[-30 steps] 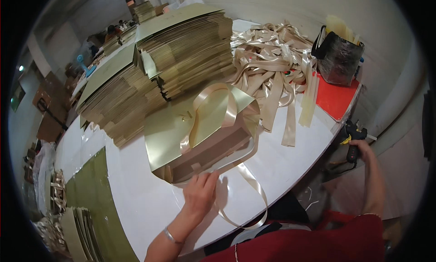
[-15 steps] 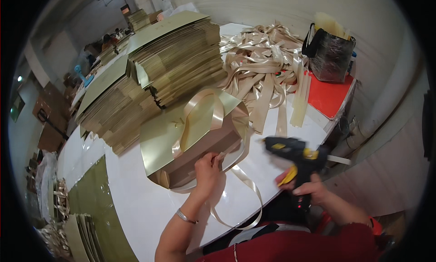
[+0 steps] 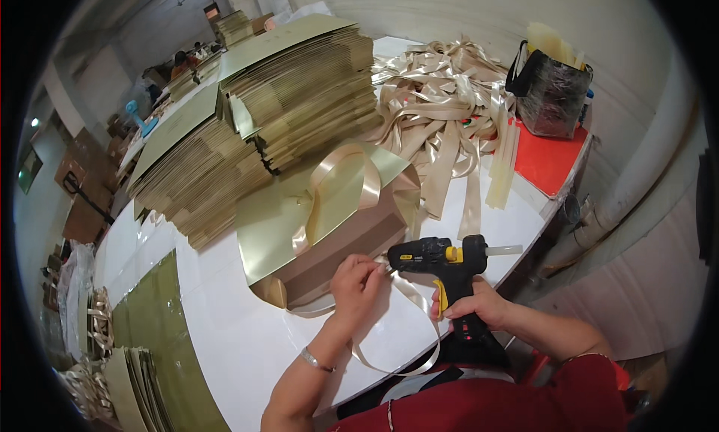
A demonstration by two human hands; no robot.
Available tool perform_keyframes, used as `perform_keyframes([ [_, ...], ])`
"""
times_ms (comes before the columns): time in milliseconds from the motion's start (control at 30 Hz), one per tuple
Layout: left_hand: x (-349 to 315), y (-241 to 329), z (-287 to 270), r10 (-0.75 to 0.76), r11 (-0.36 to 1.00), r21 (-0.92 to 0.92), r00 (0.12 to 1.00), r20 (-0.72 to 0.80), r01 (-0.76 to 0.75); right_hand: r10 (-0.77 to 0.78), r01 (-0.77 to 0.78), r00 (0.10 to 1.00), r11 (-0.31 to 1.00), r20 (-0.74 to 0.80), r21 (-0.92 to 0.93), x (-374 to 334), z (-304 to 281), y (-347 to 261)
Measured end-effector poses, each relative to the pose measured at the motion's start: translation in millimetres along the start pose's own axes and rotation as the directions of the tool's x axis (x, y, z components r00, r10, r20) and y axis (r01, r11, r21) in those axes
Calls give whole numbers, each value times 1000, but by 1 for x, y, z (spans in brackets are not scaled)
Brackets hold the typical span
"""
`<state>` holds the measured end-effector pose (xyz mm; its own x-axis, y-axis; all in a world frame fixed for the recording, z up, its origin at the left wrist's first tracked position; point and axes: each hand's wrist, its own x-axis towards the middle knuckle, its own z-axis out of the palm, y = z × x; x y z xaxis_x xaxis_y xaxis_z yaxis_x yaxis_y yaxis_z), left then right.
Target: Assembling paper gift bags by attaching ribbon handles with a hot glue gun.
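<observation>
A black and yellow glue gun (image 3: 438, 257) with a pale glue stick in its back is gripped by my right hand (image 3: 473, 304). Its nozzle points left and reaches my left fingertips. My left hand (image 3: 357, 286) is closed in a pinch on the end of a cream satin ribbon (image 3: 402, 289), which loops down over the table edge. Behind that hand a gold paper bag (image 3: 281, 226) lies on its side, its opening toward me. A ribbon handle (image 3: 370, 181) arches over its upper panel.
Tall stacks of flat gold bags (image 3: 299, 80) stand at the back left. A heap of cream ribbons (image 3: 449, 95) lies behind the bag. Loose glue sticks (image 3: 503, 166), a red sheet (image 3: 550, 158) and a dark pouch of glue sticks (image 3: 553, 91) are at the right of the white table (image 3: 217, 319).
My right hand has brought the glue gun left, its nozzle now at my left fingertips. My left hand has drawn slightly right, out from the bag's opening, still pinching the ribbon.
</observation>
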<state>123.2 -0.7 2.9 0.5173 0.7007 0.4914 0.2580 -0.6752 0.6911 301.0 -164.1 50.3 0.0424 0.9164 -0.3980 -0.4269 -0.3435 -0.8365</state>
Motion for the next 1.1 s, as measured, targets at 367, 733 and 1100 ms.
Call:
perform_keyframes([
  [367,-70,-6,-94,94,844,533,995,-31,-63,-28,62,994,942,108,-329,2,17,-1],
  [733,-75,-11,-94,65,900,435,997,-50,-37,145,-116,974,978,172,-171,12,54,18],
  [1100,-80,-25,-95,72,934,355,992,-103,-31,183,-130,947,970,264,-207,27,43,6],
])
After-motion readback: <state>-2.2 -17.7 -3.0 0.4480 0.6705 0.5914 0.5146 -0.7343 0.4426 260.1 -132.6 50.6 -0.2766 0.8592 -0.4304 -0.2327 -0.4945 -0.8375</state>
